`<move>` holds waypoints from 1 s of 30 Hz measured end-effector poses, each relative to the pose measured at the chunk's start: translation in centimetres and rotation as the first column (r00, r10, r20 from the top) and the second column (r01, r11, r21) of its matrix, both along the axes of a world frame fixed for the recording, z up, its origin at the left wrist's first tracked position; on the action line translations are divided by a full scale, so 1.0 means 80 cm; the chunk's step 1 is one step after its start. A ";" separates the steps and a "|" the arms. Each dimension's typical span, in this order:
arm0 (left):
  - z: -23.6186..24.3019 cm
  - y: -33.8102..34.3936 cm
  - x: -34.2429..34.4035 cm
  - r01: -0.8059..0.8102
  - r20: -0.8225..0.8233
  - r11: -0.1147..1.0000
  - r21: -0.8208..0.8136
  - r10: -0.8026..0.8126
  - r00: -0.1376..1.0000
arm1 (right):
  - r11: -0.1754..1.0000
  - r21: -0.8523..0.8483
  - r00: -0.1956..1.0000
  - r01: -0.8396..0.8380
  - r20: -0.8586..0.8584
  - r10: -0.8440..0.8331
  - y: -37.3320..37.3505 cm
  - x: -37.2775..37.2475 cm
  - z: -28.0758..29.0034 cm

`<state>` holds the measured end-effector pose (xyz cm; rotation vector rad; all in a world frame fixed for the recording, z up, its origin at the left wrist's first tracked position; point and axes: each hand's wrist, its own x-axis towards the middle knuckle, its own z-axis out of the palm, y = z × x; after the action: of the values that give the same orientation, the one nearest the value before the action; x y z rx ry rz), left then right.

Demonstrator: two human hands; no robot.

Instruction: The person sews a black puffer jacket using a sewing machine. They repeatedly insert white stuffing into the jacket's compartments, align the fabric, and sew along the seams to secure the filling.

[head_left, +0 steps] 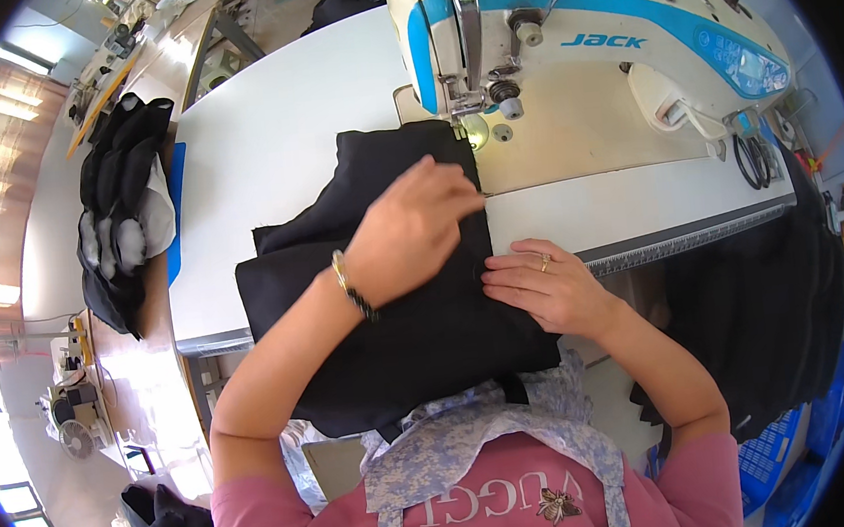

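Note:
A black fabric piece lies folded in layers on the white sewing table. Its top right edge reaches the presser foot of a cream and blue sewing machine. Over the upper part of the cloth is my left hand, its fingers bent inward near the right edge. Whatever those fingertips hold, if anything, is hidden. My right hand rests lower down with fingers stretched out, their tips touching the fabric's right edge. The cloth's lower end hangs over the table's front edge onto my lap.
Black scissors lie at the table's right end. A measuring strip runs along the front edge. Dark padded pieces are piled on the left bench. More black cloth hangs at the right, above blue crates.

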<state>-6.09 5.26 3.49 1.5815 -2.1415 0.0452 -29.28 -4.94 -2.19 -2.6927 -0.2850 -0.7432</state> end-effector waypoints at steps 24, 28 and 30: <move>-0.045 -0.049 0.045 -0.059 0.086 0.996 -0.072 0.065 0.994 | 0.996 0.043 0.994 0.085 0.061 -0.087 -0.061 0.051 0.008; -0.045 -0.059 0.057 -0.064 0.095 0.997 -0.049 0.069 0.993 | 0.992 0.047 0.992 0.115 0.044 -0.117 -0.069 0.058 0.004; -0.043 -0.064 0.062 -0.073 0.082 0.997 -0.014 0.074 0.994 | 0.990 0.047 0.991 0.129 0.036 -0.131 -0.072 0.062 0.002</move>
<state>-1.14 0.11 0.01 1.6790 -2.1404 0.1482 -24.36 -10.72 -2.04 -2.6767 -0.1008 -0.8298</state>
